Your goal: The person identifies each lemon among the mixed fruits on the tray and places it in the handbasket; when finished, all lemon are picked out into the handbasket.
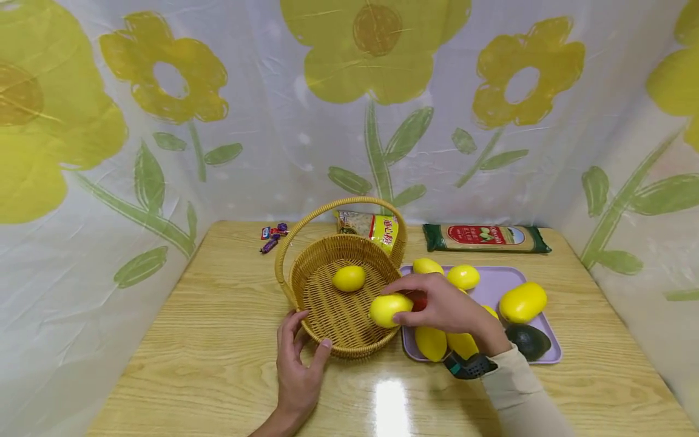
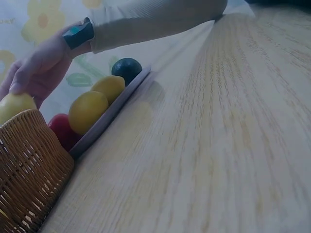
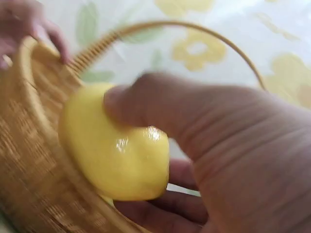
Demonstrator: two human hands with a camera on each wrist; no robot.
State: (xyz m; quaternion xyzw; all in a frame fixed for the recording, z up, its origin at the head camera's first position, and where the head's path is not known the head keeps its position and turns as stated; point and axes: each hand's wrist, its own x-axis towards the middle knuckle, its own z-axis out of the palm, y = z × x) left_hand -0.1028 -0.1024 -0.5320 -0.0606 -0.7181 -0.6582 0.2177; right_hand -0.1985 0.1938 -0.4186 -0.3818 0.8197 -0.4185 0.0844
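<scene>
My right hand [image 1: 431,300] grips a yellow lemon [image 1: 389,309] just over the right rim of the wicker basket [image 1: 327,340]; in the right wrist view the lemon [image 3: 116,150] fills the middle, thumb on top. Another lemon [image 1: 348,278] lies inside the basket. My left hand [image 1: 297,358] holds the basket's near rim, thumb and fingers against its wall. A purple tray [image 1: 546,358] right of the basket carries several lemons [image 1: 522,301], a dark avocado [image 1: 528,341] and a red fruit [image 2: 62,130].
Behind the basket lie a noodle packet [image 1: 377,227] and a green packet [image 1: 486,238]; wrapped candies [image 1: 273,237] sit at the back left. The wooden table [image 1: 218,340] is walled by a flowered curtain on three sides.
</scene>
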